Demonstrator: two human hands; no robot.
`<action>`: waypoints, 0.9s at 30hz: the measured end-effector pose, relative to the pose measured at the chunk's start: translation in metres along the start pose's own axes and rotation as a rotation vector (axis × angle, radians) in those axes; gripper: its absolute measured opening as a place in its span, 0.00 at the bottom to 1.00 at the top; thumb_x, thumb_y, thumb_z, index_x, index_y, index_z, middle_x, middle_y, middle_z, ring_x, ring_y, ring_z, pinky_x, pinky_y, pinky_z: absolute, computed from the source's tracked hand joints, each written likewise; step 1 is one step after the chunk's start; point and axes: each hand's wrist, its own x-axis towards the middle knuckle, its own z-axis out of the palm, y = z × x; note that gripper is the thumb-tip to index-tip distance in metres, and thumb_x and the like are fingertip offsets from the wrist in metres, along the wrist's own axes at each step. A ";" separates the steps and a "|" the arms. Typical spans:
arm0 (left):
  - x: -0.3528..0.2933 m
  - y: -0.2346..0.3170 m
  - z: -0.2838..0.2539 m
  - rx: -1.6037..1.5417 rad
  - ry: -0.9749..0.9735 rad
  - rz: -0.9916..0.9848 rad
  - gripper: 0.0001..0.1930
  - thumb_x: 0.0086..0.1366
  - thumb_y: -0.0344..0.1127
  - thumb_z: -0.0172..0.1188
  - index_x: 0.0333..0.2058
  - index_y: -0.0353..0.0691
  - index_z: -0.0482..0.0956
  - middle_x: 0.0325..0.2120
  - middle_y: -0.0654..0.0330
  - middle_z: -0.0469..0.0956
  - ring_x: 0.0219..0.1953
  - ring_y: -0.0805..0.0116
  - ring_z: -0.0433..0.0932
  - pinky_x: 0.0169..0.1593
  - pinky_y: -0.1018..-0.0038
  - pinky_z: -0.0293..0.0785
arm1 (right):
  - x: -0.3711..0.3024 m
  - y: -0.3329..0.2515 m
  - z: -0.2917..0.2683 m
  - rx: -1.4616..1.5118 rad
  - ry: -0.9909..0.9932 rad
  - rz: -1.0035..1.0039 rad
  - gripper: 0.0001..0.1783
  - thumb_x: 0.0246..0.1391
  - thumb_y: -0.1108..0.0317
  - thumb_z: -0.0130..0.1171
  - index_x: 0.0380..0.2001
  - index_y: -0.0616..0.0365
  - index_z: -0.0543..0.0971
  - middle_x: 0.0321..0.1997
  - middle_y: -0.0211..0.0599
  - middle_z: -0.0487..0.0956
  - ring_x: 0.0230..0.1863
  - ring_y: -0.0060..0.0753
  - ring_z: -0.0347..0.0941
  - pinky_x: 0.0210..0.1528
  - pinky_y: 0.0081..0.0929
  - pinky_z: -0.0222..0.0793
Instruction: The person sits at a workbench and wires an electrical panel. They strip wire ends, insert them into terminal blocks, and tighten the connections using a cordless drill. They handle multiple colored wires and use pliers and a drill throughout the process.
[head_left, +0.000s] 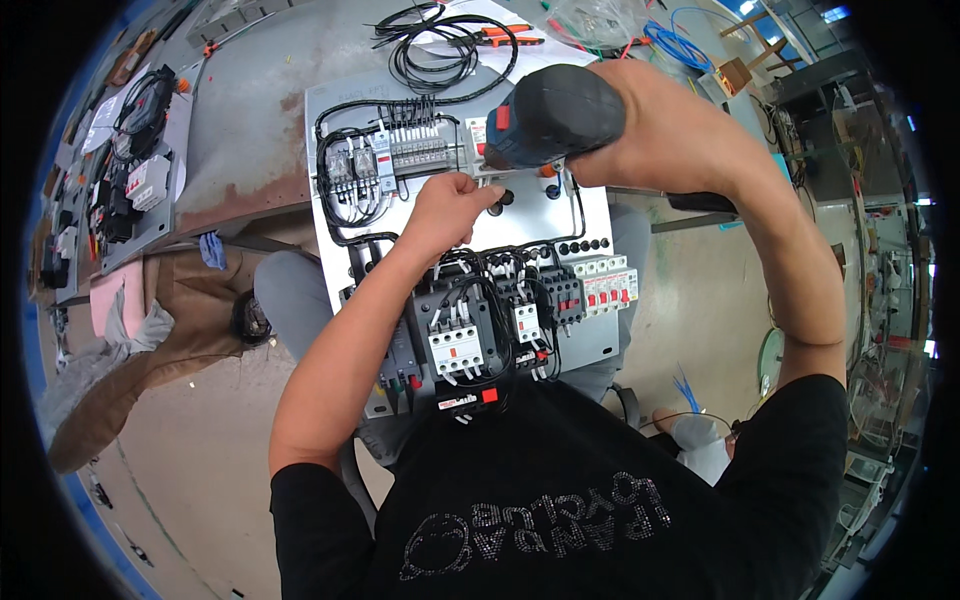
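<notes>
A metal mounting plate [335, 262] full of electrical parts rests across my lap and against the bench edge. My right hand [622, 115] grips a dark cordless drill [565, 105] above the plate's upper part, its front end down beside a small white breaker [478, 135]. Just below the drill, my left hand [450, 212] has thumb and fingers pinched together near some small black round parts [503, 200]. What the pinch holds, if anything, is too small to make out. Left of the drill sits a wired terminal block [420, 152].
Nearer my body, the plate carries contactors [455, 345] and red-switched breakers [605, 290]. Coiled black cable [430, 55] and orange-handled pliers [510, 38] lie on the grey bench [250, 100]. Another part-filled plate [150, 215] is at left, near a person's brown-clothed leg [190, 320]. Blue wire [680, 45] lies far right.
</notes>
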 end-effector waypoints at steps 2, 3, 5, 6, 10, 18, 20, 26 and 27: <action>-0.001 -0.001 -0.001 -0.013 -0.006 0.004 0.18 0.69 0.46 0.67 0.27 0.38 0.77 0.13 0.68 0.69 0.12 0.80 0.66 0.16 0.78 0.57 | 0.001 0.005 0.004 0.014 -0.002 -0.010 0.24 0.39 0.67 0.75 0.42 0.65 0.82 0.35 0.44 0.85 0.35 0.38 0.80 0.44 0.32 0.76; 0.000 -0.001 -0.002 -0.018 -0.008 0.004 0.18 0.69 0.46 0.67 0.26 0.39 0.77 0.13 0.69 0.69 0.12 0.80 0.66 0.16 0.78 0.57 | 0.002 0.007 0.005 0.019 -0.003 -0.016 0.24 0.39 0.66 0.75 0.42 0.65 0.82 0.36 0.43 0.85 0.35 0.38 0.80 0.44 0.32 0.76; -0.002 0.000 0.000 -0.027 -0.011 0.004 0.19 0.69 0.46 0.67 0.25 0.39 0.76 0.13 0.69 0.68 0.12 0.80 0.66 0.16 0.78 0.58 | 0.001 0.010 0.007 0.031 0.065 -0.067 0.21 0.39 0.66 0.71 0.39 0.65 0.82 0.29 0.44 0.83 0.31 0.38 0.80 0.38 0.33 0.75; -0.003 0.002 0.001 -0.031 -0.013 0.005 0.19 0.69 0.46 0.67 0.25 0.40 0.76 0.13 0.69 0.68 0.12 0.80 0.66 0.16 0.78 0.58 | 0.001 0.011 0.007 0.035 0.100 -0.092 0.20 0.39 0.66 0.69 0.37 0.66 0.81 0.26 0.44 0.82 0.28 0.38 0.80 0.35 0.34 0.75; -0.002 -0.004 0.000 -0.057 -0.043 -0.025 0.19 0.70 0.48 0.67 0.26 0.39 0.79 0.15 0.71 0.68 0.13 0.81 0.66 0.17 0.79 0.59 | 0.004 0.004 0.000 -0.035 0.047 -0.030 0.26 0.40 0.64 0.75 0.43 0.65 0.82 0.35 0.44 0.85 0.36 0.38 0.81 0.45 0.32 0.75; -0.001 -0.009 -0.003 -0.105 -0.043 -0.057 0.16 0.69 0.45 0.69 0.31 0.37 0.83 0.16 0.72 0.69 0.15 0.82 0.66 0.18 0.80 0.58 | -0.001 -0.002 0.000 -0.024 0.061 0.014 0.25 0.38 0.63 0.74 0.41 0.66 0.83 0.34 0.47 0.85 0.37 0.41 0.82 0.43 0.34 0.76; -0.006 -0.003 0.000 -0.034 0.019 -0.002 0.15 0.69 0.44 0.69 0.30 0.37 0.82 0.16 0.71 0.70 0.15 0.82 0.66 0.18 0.80 0.59 | -0.012 -0.003 -0.012 0.094 -0.037 -0.193 0.20 0.45 0.66 0.68 0.42 0.65 0.83 0.36 0.46 0.85 0.40 0.35 0.83 0.42 0.31 0.77; -0.004 -0.007 -0.010 -0.062 -0.033 0.024 0.12 0.66 0.38 0.71 0.33 0.35 0.82 0.18 0.68 0.75 0.17 0.81 0.70 0.20 0.81 0.63 | -0.006 -0.024 -0.030 0.065 -0.209 0.000 0.18 0.45 0.66 0.65 0.40 0.63 0.82 0.34 0.50 0.85 0.38 0.42 0.83 0.41 0.36 0.77; -0.005 -0.006 -0.011 -0.042 -0.033 0.030 0.11 0.66 0.37 0.71 0.33 0.35 0.82 0.19 0.68 0.75 0.18 0.81 0.70 0.20 0.81 0.63 | -0.008 -0.023 -0.031 0.065 -0.197 0.005 0.18 0.45 0.66 0.65 0.40 0.63 0.81 0.34 0.51 0.85 0.38 0.43 0.82 0.41 0.37 0.76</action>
